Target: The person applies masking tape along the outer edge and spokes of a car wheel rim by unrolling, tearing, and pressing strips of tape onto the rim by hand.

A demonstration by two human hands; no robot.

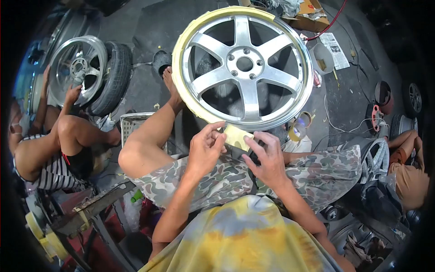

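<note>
A short, wide piece of yellow masking tape (236,138) is stretched between my two hands, just below the near edge of an alloy wheel rim (243,86). My left hand (206,147) is closed with its fingertips at the tape's left end. The fingertips of my right hand (267,156) are on its right end, the thumb lower down. The rim is silver with several spokes, facing up. Yellow masking tape (183,86) lines its left and top edge; the right and near edge show bare metal. What supports the rim is hidden.
At left a person (41,145) handles another silver rim (79,68) beside a tyre (113,77). Tape rolls (297,131) lie right of my hands. Newspaper (334,50) and a cardboard box (310,16) are at upper right. Another person (408,172) sits at far right.
</note>
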